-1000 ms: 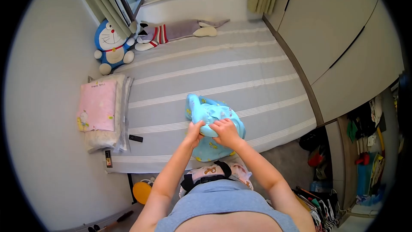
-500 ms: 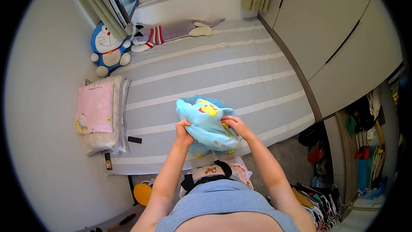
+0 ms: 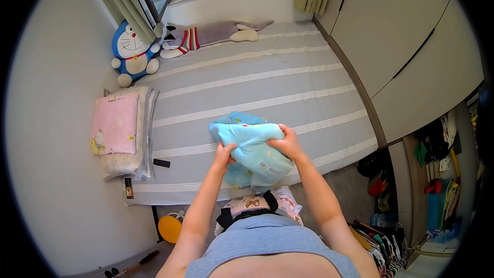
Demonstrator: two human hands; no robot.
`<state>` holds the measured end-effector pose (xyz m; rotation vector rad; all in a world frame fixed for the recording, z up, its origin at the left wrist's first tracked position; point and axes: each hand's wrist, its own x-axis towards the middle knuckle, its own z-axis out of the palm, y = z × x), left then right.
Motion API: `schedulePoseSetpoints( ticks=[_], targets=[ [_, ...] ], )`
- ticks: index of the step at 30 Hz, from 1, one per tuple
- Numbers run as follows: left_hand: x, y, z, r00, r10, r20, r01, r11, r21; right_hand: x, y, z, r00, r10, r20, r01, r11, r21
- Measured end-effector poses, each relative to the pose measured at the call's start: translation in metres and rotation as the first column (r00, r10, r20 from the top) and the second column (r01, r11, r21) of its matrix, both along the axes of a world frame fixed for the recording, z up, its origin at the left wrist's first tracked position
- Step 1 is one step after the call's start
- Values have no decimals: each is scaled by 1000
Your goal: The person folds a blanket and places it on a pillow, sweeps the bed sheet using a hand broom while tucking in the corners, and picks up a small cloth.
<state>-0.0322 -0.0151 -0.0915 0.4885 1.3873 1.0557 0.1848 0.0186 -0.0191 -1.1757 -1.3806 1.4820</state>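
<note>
A light blue cloth with small yellow and red prints is bunched up over the near part of the striped bed. At its left edge my left hand is closed on the fabric. My right hand grips the upper right part, thumb in front and fingers behind the cloth. A darker blue patterned part of the cloth shows behind and below the lighter part. Some of my fingertips are hidden by the fabric.
Folded pink bedding lies at the bed's left side, near a black remote. A blue plush toy and a long grey plush are at the far end. Wardrobe doors stand at the right.
The cloth has been turned and spread between my hands; its large yellow print is now mostly out of sight. My right hand has moved up and regripped at the upper right part.
</note>
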Motion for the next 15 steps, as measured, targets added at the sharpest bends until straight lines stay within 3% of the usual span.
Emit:
schedulePoseSetpoints(
  ticks=[1, 3, 4, 6, 7, 8, 9, 12, 15],
  targets=[
    [3, -3, 6, 966, -63, -249, 36, 993, -109, 1, 2, 2, 982, -79, 174, 37, 972, 233],
    [-2, -5, -8, 706, 96, -702, 101, 967, 234, 2, 3, 4, 846, -328, 421, -26, 762, 647],
    [-3, -6, -13, 504, 231, -832, 195, 908, 370, 0, 1, 6, 822, -334, 461, -82, 731, 677],
    [-2, -1, 0, 923, -56, -380, 134, 975, 180, -10, -9, 6, 768, -351, 536, -196, 667, 718],
    [2, -1, 19, 982, -186, -32, 187, 981, 49, -15, -16, 4, 789, -292, 541, -250, 652, 716],
    [6, 2, 28, 910, -245, 334, 277, 960, -52, -23, -23, -4, 798, -238, 554, -295, 647, 703],
    [10, 4, 29, 842, -310, 441, 359, 933, -30, -32, -29, -12, 805, -183, 565, -340, 638, 691],
    [11, 12, -8, 905, -283, 317, 267, 959, 92, -38, -32, -17, 831, -131, 540, -346, 639, 687],
    [0, 17, -18, 883, -19, 470, -11, 998, 61, -22, -25, -16, 848, -203, 489, -202, 729, 654]
  ],
)
